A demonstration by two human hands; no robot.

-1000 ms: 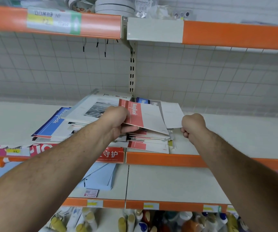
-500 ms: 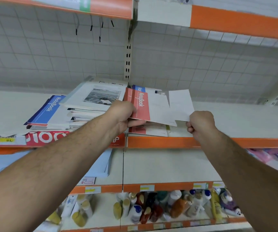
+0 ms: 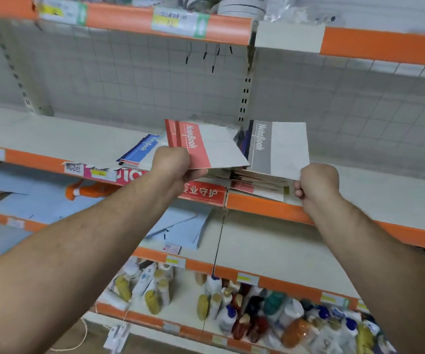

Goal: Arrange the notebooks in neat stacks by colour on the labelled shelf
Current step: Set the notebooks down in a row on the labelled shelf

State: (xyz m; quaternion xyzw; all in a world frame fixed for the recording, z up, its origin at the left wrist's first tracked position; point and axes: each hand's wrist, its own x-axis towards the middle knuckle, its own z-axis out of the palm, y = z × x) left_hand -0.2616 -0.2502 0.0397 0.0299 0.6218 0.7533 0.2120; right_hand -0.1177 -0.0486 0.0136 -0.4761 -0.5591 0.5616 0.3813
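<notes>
Red notebook [image 3: 196, 145] between left fingers [image 3: 198, 173]

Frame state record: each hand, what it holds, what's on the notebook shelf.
left hand: grips red notebook, held above the pile
right hand: pinches lower corner of grey notebook
blue notebook: lies on shelf, left of the left hand
notebook pile: untidy, mixed colours, under both held notebooks
shelf: middle tier, orange front edge
colour stacks: none visible yet
</notes>
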